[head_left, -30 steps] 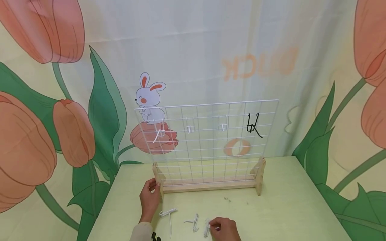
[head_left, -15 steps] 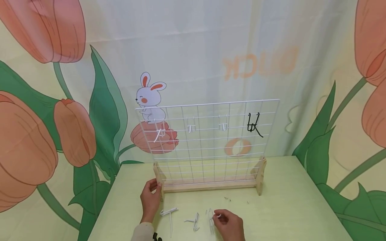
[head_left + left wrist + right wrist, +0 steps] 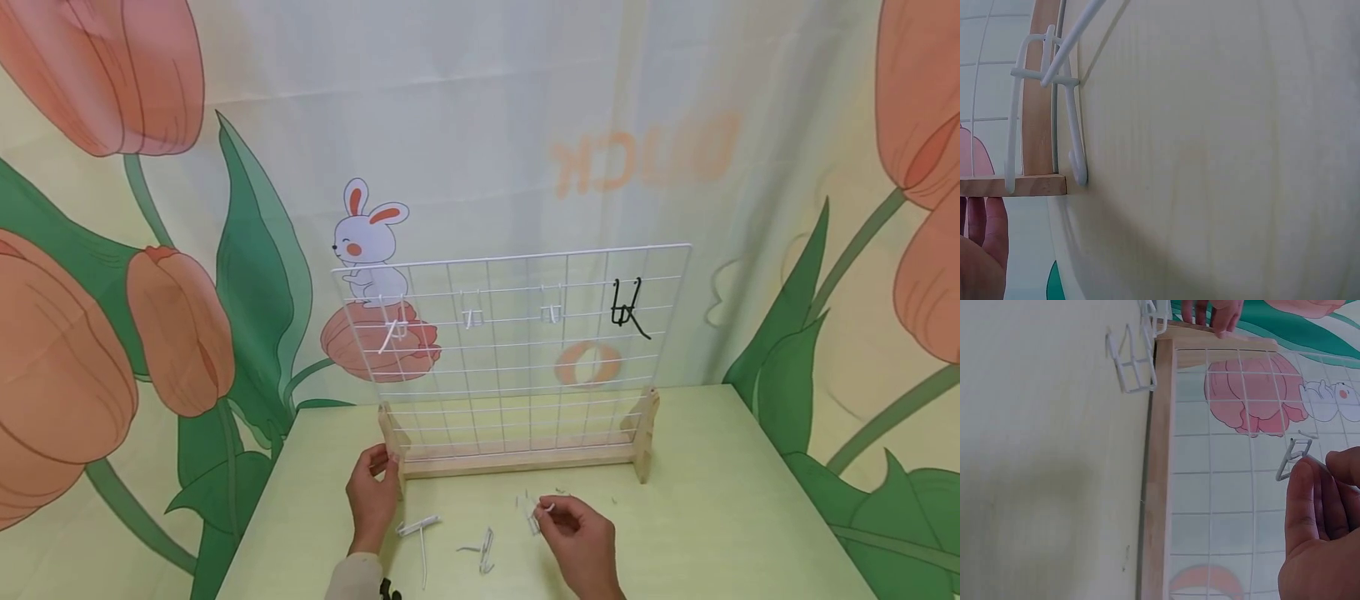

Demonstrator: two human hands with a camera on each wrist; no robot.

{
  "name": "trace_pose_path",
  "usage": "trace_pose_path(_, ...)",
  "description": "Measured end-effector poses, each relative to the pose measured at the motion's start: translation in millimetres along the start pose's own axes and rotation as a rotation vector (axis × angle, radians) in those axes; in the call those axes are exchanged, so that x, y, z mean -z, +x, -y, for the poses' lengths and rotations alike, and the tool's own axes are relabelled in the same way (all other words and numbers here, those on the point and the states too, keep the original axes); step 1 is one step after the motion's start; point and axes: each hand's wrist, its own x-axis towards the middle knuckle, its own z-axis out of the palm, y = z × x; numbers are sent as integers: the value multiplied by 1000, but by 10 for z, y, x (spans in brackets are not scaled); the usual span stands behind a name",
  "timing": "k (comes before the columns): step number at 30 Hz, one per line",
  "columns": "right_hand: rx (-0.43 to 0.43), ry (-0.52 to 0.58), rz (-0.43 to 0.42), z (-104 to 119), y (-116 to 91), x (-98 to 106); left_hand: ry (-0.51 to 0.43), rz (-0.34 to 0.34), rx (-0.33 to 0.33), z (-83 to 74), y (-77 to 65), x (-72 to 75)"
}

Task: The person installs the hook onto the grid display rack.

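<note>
In the head view my right hand pinches a white wire display hook between thumb and fingers, raised in front of the rack. My left hand holds the left end piece of the wooden stand, fingers and thumb at its edge. Upright in that stand is a white wire grid. Three white hooks, among them the leftmost hook, hang along its upper part, and a black hook hangs at the right. Two more white hooks lie on the table: one long-armed hook and one shorter hook.
Small dark bits lie on the pale yellow-green table before the stand. A curtain printed with tulips and a rabbit hangs close behind and at both sides. A black object shows beside the left sleeve.
My right hand has lifted the white hook off the table and carried it forward toward the grid, turning it upright. The left hand stays at the stand's left end.
</note>
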Motion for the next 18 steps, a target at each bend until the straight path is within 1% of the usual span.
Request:
trace_pose_path(4, 11, 13, -4, 57, 57, 52, 2, 7, -6, 13, -5, -9)
trace_pose_path(7, 40, 36, -14, 133, 119, 98, -3, 12, -8, 27, -6, -14)
trace_pose_path(11, 116, 95, -47, 272, 220, 173, -6, 11, 4, 38, -11, -26)
trace_pose_path(14, 194, 132, -73, 360, 318, 233, -5, 8, 1, 20, -20, -25)
trace_pose_path(18, 277, 140, -91, 443, 472, 314, 8, 0, -5, -5, -17, -13)
